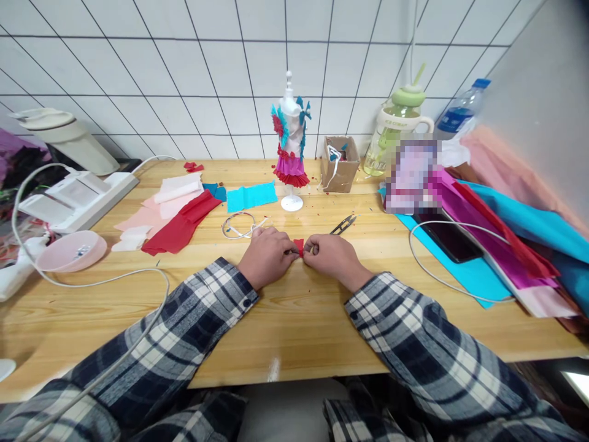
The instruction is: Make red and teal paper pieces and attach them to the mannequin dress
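Observation:
My left hand [265, 255] and my right hand [335, 256] rest close together on the wooden table [294, 319]. Both are closed in a pinch on a small red paper piece [299, 246] held between their fingertips. Just beyond my right hand lie small thread snips [343, 224]. A coil of white wire or ribbon [239, 225] lies beyond my left hand. Farther back stands a small white mannequin [291, 144] dressed in red, pink and blue paper frills.
Red [181, 226], pink and blue [251, 196] paper sheets lie at the back left. A pink bowl [71, 250], a white cable [92, 282] and a white device [76, 196] sit at left. A cardboard box [340, 162], a green bottle [396, 132], a phone [448, 236] and stacked coloured paper fill the right.

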